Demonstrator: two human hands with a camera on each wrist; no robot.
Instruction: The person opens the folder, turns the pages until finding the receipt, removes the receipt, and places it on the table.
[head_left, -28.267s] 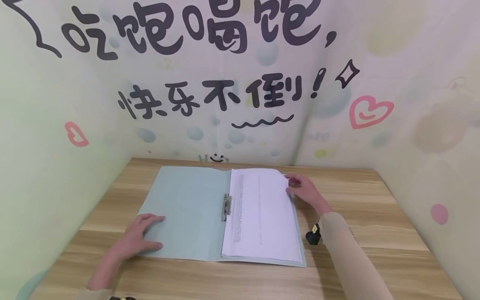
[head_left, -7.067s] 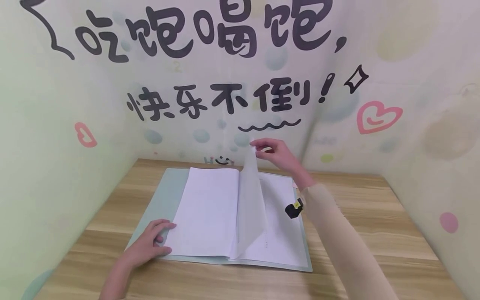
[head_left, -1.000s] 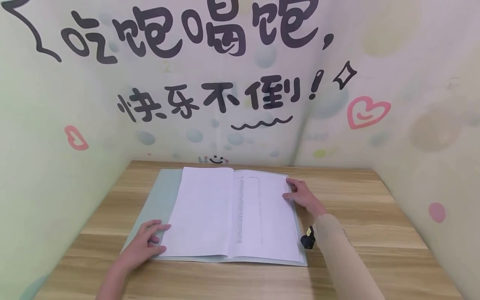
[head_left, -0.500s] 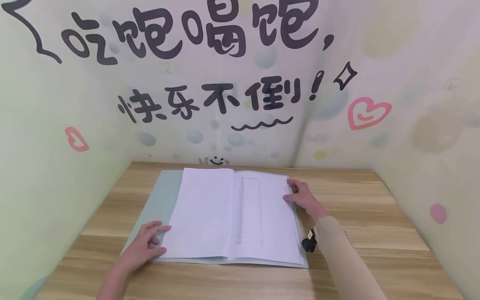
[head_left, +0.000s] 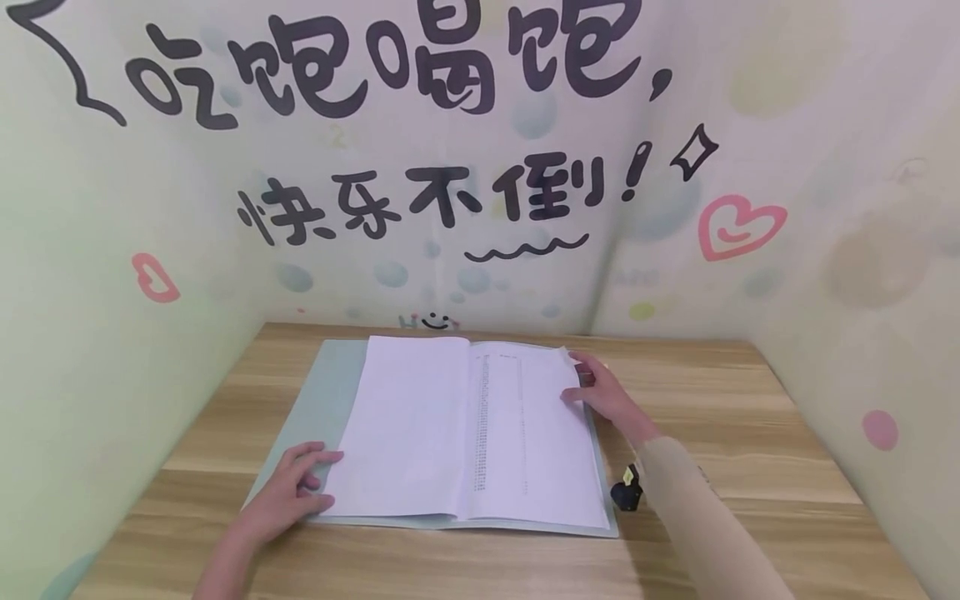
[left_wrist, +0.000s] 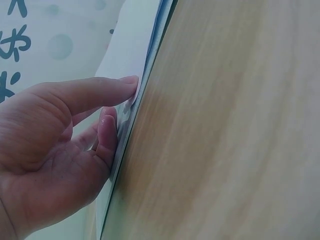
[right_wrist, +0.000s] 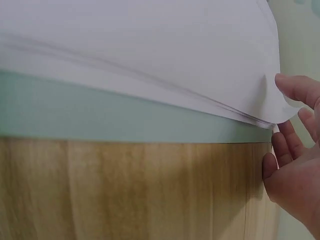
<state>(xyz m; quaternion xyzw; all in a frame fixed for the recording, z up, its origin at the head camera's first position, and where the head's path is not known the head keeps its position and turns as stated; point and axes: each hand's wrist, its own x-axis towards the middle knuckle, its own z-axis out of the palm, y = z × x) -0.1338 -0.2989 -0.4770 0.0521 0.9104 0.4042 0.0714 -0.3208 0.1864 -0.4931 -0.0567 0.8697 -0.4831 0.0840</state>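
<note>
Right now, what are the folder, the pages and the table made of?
Folder: probably matte card or plastic; it lies flat, evenly pale blue-green. Pages: matte white paper, judging by thin edges and a lifted corner. Table: wood or printed board, smooth-looking, with streaky brown grain.

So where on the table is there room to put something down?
Bare table shows between the right sleeve and right wall, left of the folder, and in front of its middle. The folder's crowded: paper on top, left hand and right hand at its sides.
</note>
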